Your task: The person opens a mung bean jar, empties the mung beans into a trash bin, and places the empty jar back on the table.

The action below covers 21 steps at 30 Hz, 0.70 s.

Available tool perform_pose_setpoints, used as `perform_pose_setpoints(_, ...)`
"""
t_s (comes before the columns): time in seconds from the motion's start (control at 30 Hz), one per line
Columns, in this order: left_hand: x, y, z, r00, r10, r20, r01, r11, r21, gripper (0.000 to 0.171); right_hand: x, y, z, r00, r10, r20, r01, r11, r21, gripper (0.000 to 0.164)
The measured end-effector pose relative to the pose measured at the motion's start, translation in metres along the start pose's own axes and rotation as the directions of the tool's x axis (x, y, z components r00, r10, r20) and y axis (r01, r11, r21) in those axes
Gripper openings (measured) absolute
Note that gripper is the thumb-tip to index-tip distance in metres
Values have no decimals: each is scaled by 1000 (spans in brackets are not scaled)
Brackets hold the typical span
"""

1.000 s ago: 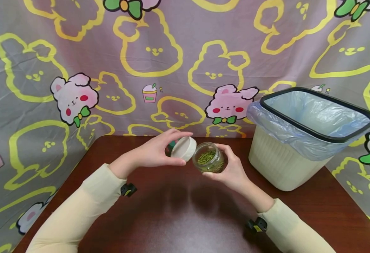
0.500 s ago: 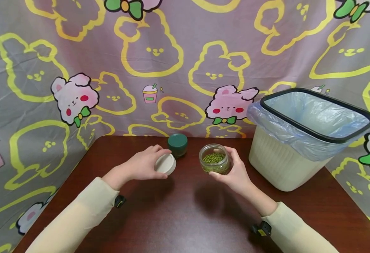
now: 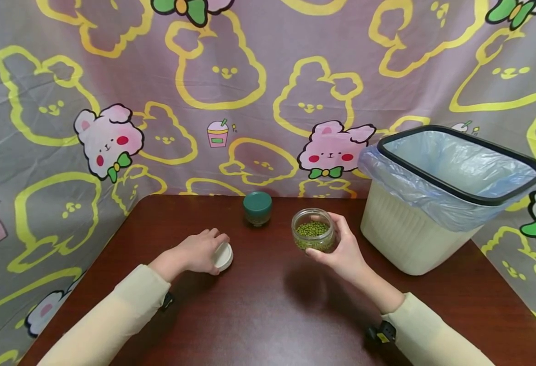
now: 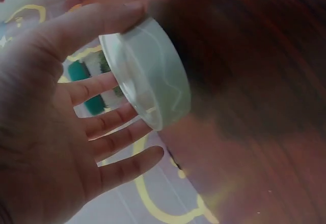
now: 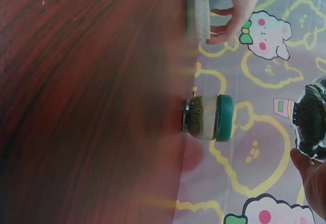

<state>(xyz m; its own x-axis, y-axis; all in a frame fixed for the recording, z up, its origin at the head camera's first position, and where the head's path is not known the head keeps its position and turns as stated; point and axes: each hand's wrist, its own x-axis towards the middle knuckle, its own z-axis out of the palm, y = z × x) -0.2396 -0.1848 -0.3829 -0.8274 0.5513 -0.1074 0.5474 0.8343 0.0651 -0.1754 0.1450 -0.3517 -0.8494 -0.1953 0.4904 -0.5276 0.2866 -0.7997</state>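
Observation:
My left hand (image 3: 197,252) grips a white round lid (image 3: 224,257) low over the left of the table. In the left wrist view the lid (image 4: 165,74) stands between thumb and fingers, its hollow side toward the palm. My right hand (image 3: 345,248) holds an open glass jar (image 3: 316,245) from its right side, raised above the table. Green mung beans (image 3: 312,229) fill part of this jar. Only its bottom shows at the edge of the right wrist view.
A second glass jar with a dark green lid (image 3: 257,203) stands at the back of the brown table (image 3: 249,315); the right wrist view shows beans inside it. A cream bin (image 3: 414,229) with a plastic liner is at right. Patterned cloth (image 3: 249,61) hangs behind.
My left hand has carried the lid away from the jar's mouth, leftward and down to the table. The right hand has shifted slightly right with the jar, and the green-lidded jar has come into view.

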Motion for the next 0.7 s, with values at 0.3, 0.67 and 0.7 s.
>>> perform_pose_setpoints(0.3, 1, -10, 11, 998, -21, 51, 21, 1000, 6, 73, 1, 1, 1, 1000, -21, 23, 20, 999, 37, 73)
perform_pose_setpoints(0.67, 2, -12, 10, 997, -26, 66, 27, 1000, -13, 75, -1, 2, 0, 1000, -20, 22, 18, 998, 58, 72)
perform_pose_setpoints(0.7, 2, -11, 10, 997, -31, 71, 32, 999, -20, 75, -1, 2, 0, 1000, -19, 21, 18, 998, 61, 72)
